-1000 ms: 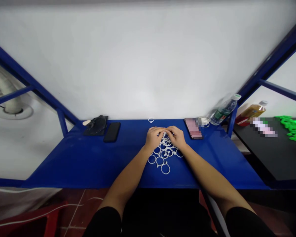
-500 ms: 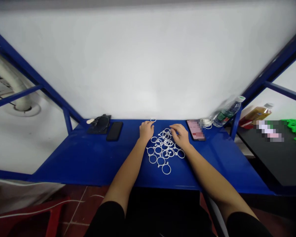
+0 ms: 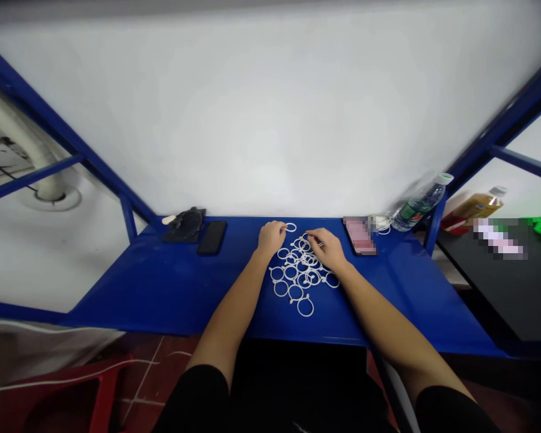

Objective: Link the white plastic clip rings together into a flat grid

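Note:
Several white plastic rings (image 3: pixel 300 273) lie in a loose heap on the blue table (image 3: pixel 162 288). My left hand (image 3: pixel 270 237) is at the far left edge of the heap, its fingers pinched on a single white ring (image 3: pixel 291 227) that sticks out to the right of them. At the heap's far right side my right hand (image 3: pixel 328 248) rests with curled fingers on the rings, thumb and forefinger pressed together on one of them.
A black phone (image 3: pixel 211 237) and a dark pouch (image 3: pixel 184 224) lie at the back left. A phone with a pink screen (image 3: pixel 359 236), a small white item and a lying water bottle (image 3: pixel 421 201) are at the back right. A black table (image 3: pixel 500 282) stands to the right.
My hands, together over the heap a second ago, parted. The left hand reached back to the lone ring near the wall and now holds it, drawn toward the heap.

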A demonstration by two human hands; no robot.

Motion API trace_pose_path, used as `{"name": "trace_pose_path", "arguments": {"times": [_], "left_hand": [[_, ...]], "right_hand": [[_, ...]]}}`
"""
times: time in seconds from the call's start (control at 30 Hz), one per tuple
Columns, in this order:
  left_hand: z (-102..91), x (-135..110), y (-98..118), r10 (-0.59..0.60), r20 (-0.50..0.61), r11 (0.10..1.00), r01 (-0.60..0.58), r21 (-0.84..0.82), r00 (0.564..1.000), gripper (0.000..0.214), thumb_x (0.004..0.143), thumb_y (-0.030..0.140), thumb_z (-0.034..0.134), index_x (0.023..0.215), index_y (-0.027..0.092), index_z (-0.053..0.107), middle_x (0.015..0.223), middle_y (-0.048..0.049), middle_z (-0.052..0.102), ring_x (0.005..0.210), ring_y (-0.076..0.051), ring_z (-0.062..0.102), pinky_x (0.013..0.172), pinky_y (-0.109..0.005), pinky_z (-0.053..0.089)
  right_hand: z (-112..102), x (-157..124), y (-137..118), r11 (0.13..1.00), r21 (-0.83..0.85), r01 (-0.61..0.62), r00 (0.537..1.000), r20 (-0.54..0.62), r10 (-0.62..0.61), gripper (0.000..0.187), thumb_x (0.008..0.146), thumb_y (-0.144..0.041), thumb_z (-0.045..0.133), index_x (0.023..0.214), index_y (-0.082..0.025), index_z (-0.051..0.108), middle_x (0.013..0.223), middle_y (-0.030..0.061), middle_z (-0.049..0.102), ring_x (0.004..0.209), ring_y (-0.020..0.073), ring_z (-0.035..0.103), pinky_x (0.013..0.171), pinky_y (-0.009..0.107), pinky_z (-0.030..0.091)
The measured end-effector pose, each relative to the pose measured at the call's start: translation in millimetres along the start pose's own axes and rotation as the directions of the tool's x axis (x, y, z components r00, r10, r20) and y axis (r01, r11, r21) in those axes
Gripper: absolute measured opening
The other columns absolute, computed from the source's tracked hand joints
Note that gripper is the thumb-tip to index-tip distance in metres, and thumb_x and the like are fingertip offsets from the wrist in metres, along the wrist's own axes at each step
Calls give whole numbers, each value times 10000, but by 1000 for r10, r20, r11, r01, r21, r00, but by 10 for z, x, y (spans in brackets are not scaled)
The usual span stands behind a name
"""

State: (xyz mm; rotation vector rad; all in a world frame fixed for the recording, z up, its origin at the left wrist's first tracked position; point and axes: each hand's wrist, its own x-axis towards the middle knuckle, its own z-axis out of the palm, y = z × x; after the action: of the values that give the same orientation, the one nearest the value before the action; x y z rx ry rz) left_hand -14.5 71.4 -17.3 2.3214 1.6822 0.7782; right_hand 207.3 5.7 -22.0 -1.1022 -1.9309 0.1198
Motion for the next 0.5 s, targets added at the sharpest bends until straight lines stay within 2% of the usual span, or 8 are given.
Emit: {"name": "trace_pose_path", "arguments": {"times": [0.1, 0.2, 0.33, 0.5], "left_hand": [[-32, -154, 124, 162, -142, 969, -184, -162, 977, 257, 983, 183, 582, 1180, 222, 743, 1117, -73, 762, 1043, -234, 679, 983, -384, 530], [-50, -259, 234, 283, -230, 917, -333, -218, 931, 222, 1004, 192, 559, 1104, 223, 754, 1102, -66, 759, 1044, -222, 676, 992, -393, 535], [-58, -308, 297, 264, -269, 911, -331, -247, 926, 255, 1020, 183, 506, 1027, 231, 756, 1065, -65, 756, 1020, -218, 677, 977, -399, 540], [-59, -306, 289, 224, -242, 933, -280, -225, 944, 245, 1036, 235, 520, 1083, 236, 760, 1087, -65, 770, 1034, -236, 681, 973, -409, 521]], "right_hand": [[4, 0, -64, 999, 29, -33, 999, 8, 33, 373, 1053, -389, 533, 1396, -274, 626, 1284, 118, 682, 952, 236, 703, 890, 429, 618], [-4, 3, -108, 998, 52, -28, 999, 24, 27, 437, 1058, -403, 531, 1475, -279, 564, 1425, 138, 597, 1065, 247, 696, 945, 442, 618], [6, -2, -93, 999, 45, 23, 998, 49, -25, 336, 1064, -402, 526, 1337, -271, 672, 1353, 132, 641, 1234, 280, 648, 1021, 474, 589], [42, -2, -76, 999, -3, 45, 999, 0, -45, 232, 1040, -412, 585, 1126, -272, 750, 1269, 114, 685, 1180, 278, 663, 1004, 466, 583]]}}
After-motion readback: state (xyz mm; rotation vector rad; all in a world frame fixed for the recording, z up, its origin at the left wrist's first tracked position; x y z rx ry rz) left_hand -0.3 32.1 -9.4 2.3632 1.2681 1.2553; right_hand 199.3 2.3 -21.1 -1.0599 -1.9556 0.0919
